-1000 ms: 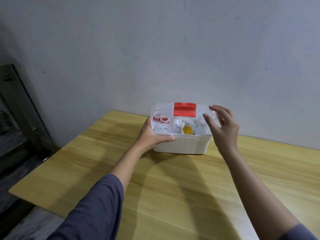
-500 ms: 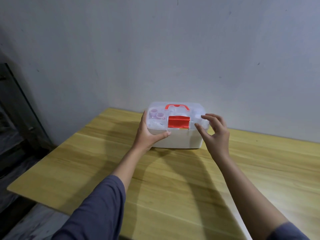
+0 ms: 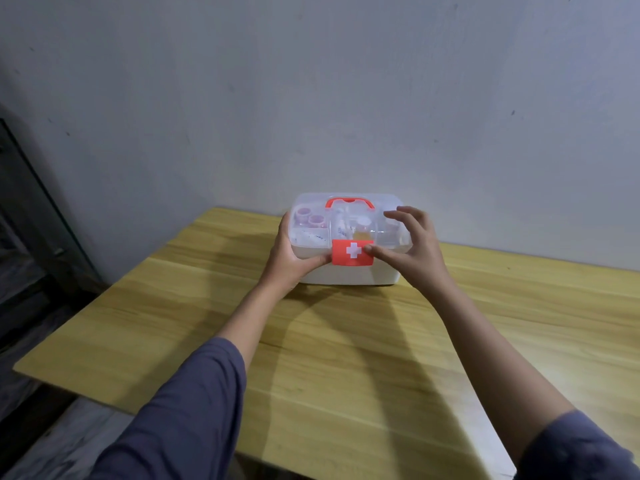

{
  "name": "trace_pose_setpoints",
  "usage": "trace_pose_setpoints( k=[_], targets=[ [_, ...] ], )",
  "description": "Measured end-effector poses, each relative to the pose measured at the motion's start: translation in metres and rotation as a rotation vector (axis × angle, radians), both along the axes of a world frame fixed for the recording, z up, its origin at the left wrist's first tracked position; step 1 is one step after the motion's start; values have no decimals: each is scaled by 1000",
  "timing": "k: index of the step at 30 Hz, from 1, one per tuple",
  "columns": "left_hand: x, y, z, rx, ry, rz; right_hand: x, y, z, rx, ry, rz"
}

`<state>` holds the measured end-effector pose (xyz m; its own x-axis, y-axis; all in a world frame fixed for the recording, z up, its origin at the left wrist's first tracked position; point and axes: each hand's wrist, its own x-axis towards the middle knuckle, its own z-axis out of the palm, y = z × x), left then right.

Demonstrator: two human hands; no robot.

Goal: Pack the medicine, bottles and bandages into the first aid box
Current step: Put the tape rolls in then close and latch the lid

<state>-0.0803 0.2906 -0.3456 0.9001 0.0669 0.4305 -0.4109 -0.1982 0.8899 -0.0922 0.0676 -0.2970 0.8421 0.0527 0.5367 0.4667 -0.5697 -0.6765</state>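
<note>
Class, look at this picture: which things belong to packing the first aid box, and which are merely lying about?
Job: first aid box, red latch, small jars, yellow bottle, left hand, right hand.
Just there: wooden table, wall, dark frame.

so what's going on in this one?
A person is working on a first aid box that sits on a wooden table. The left hand grips the box's front left corner. The right hand holds the clear lid, fingers curled over its top and thumb against the red latch. The lid is down, with small bottles visible through it. Whether the latch has snapped shut can't be told.
</note>
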Motion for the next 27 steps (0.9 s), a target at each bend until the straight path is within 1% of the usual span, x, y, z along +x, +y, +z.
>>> trace_pose_setpoints(
  k=[9, 16, 20, 25, 27],
  targets=[
    [-2, 8, -3, 97, 43, -70, -6, -3, -13, -105, -45, -3],
    [-10, 0, -5, 105, 53, -78, -10, -8, -24, -104, -100, -37],
    [-11, 0, -5, 110, 46, -76, -11, -7, -25, -147, -133, -68],
    [-15, -4, -7, 124, 62, -93, -17, -13, -27, -152, -111, -65],
    [-16, -3, -9, 120, 74, -90, -19, -14, -29, -156, -67, -68]
  ],
)
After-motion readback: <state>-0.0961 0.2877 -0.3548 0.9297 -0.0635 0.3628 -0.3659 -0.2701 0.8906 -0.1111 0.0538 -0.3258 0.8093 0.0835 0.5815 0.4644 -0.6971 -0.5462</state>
